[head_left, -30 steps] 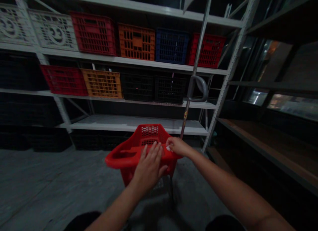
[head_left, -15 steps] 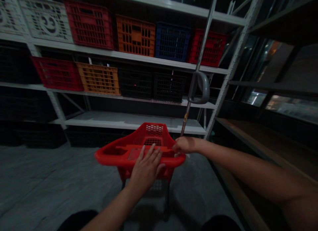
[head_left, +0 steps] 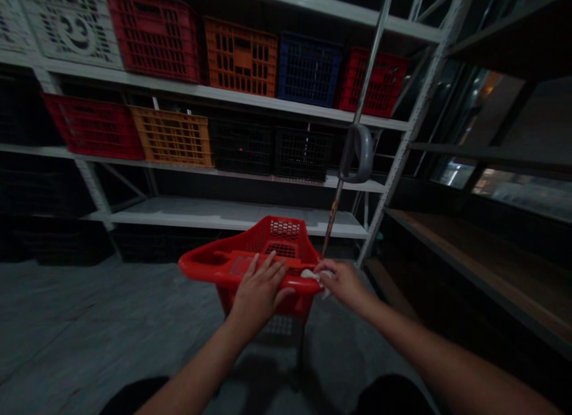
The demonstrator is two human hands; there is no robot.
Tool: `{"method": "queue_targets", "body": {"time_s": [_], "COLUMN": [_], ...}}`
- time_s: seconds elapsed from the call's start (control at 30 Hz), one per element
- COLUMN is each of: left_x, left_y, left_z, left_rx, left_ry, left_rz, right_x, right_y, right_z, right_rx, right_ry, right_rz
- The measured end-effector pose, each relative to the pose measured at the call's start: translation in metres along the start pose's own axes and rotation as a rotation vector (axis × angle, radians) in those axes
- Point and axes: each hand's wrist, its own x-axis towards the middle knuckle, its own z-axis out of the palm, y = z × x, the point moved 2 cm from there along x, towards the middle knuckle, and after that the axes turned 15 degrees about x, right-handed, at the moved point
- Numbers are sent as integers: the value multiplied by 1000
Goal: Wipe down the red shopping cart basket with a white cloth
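Observation:
In front of me stands a red plastic shopping cart point(head_left: 203, 271) with a perforated basket and a thick rounded handle rim. My left hand point(head_left: 261, 284) lies flat on the middle of the handle, fingers stretched out. At the handle's right end, my right hand point(head_left: 336, 278) pinches a crumpled white cloth point(head_left: 316, 275), perhaps a wipe, against the red rim. A metal pole point(head_left: 333, 212) with a grey loop grip point(head_left: 360, 154) rises just behind the right hand; its lower end is hidden by the cart and the hand.
A white metal rack point(head_left: 241, 218) spans the back, bearing an orange crate point(head_left: 241, 56), a blue crate point(head_left: 308, 69), a yellow crate point(head_left: 174, 136) and several others. Wooden shelves point(head_left: 482, 266) run along the right. Grey concrete floor point(head_left: 102, 320) lies around the cart.
My right hand has turned and come round the handle's right end, bringing the white cloth into clearer view. My left hand stays on the handle. The cart appears slightly further right.

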Motion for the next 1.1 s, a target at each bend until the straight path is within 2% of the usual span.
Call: {"method": "queue_targets", "body": {"time_s": [0.07,0.13,0.2,0.3,0.4,0.5,0.63,0.73,0.8,0.9,1.0,1.1], "left_x": [4,9,13,14,12,10,10,10,10,7,1,-6], "left_y": [-2,-7,-13,-25,-37,-48,-62,-74,-80,-79,-59,-26], "left_z": [1,2,4,8,11,17,26,29,28,21,11,1], "left_rx": [-26,-52,-68,-72,-61,-56,-81,-102,-109,-89,-82,-152], "left_ry": [-26,-61,-89,-80,-27,17,84,91,70,48,85,147], "left_rz": [17,40,48,42,48,77,114,136,150,149,120,56], "right_x": [-22,-33,-33,-29,-35,-47,-38,-18,-11,-18,-32,-35], "right_y": [-3,-7,-7,-4,5,23,62,81,76,46,18,15], "right_z": [29,63,92,114,110,93,69,62,66,81,98,105], "right_rx": [77,48,-6,-32,6,86,251,382,409,343,240,174], "right_ry": [203,280,355,382,327,407,656,697,692,658,552,513], "right_rz": [-95,-264,-375,-498,-572,-534,-310,-171,-170,-225,-370,-496]}}
